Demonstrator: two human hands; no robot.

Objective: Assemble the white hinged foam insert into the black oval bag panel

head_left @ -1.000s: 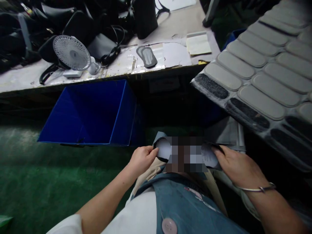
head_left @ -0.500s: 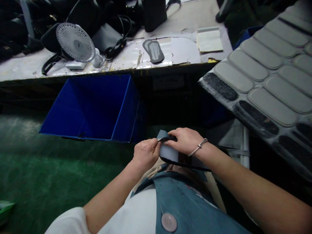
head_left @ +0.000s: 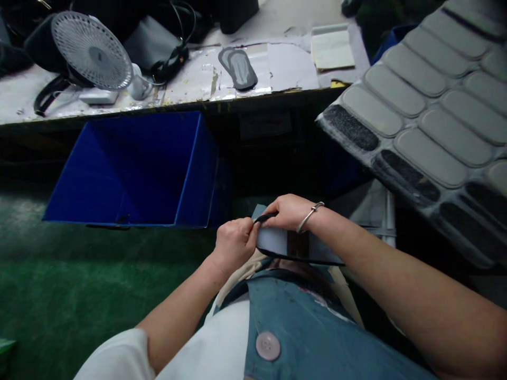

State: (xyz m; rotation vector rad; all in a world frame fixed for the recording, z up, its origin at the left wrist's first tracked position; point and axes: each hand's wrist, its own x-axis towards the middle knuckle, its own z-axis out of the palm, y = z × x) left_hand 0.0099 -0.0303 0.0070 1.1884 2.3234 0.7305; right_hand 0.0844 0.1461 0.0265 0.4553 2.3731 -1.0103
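Grey padded fabric piece (head_left: 277,241) sits in the lap at six o'clock; left hand (head_left: 233,244) pinches its black edge, right hand (head_left: 291,212) clamps on top. Best keep the edges aligned.

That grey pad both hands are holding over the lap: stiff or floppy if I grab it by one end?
Probably floppy: the grey pad is thin, and its edge curls where the left hand and right hand pinch it. Likely light, since fingertips alone carry it. Its dark rim looks soft, so expect sag.
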